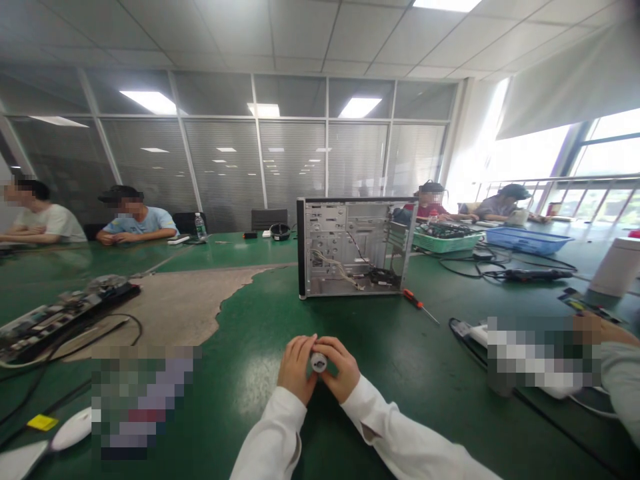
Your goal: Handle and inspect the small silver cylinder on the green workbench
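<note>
Both my hands meet low in the middle of the head view, above the green table (pixel 265 320). My left hand (pixel 296 368) curls around the left side of a small round whitish object (pixel 319 362) with a dark recess in its end; its exact kind is unclear. From the other side, my right hand (pixel 341 367) has its fingers closed around the same object. Beyond them stands an open computer case (pixel 357 250), its side panel off and some cables and a fan inside. A red and black screwdriver (pixel 414 300) lies by its lower right corner.
A green basket (pixel 445 243) of parts and a blue basket (pixel 530 240) stand at back right. Circuit boards (pixel 70 313) and cables lie left, beside a torn patch (pixel 185 300) in the table covering. Another person's hand (pixel 603 330) is at far right; several people sit around.
</note>
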`<action>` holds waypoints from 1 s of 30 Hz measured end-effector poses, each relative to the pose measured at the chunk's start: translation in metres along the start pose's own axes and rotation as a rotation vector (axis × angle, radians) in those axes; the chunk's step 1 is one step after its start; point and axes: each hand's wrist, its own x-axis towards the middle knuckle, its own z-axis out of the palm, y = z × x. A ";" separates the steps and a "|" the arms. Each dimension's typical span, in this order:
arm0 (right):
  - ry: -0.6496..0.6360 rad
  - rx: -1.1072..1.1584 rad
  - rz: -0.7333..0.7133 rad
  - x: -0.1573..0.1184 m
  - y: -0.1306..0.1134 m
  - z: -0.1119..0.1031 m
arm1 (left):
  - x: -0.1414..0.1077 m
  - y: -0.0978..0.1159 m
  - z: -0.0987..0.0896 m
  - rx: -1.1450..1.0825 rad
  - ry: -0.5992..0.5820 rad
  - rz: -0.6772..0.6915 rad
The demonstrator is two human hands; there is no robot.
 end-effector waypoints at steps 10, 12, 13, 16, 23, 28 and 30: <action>-0.006 0.046 0.140 -0.002 0.010 0.004 | -0.001 -0.007 0.004 -0.182 -0.022 -0.281; -0.011 0.049 0.162 -0.001 0.012 0.004 | -0.002 -0.009 0.007 -0.247 0.010 -0.358; -0.008 0.042 0.173 -0.001 0.014 0.004 | -0.002 -0.011 0.008 -0.271 0.031 -0.389; 0.013 0.000 0.194 0.000 0.016 0.003 | -0.003 -0.012 0.010 -0.273 0.043 -0.439; 0.012 -0.073 0.063 0.001 0.009 -0.001 | 0.001 -0.001 -0.001 -0.145 -0.240 -0.409; 0.031 -0.085 0.073 0.005 0.009 -0.002 | 0.003 0.005 -0.003 -0.131 -0.210 -0.394; 0.028 -0.080 0.105 0.008 0.010 -0.004 | 0.004 0.005 -0.002 -0.168 -0.161 -0.379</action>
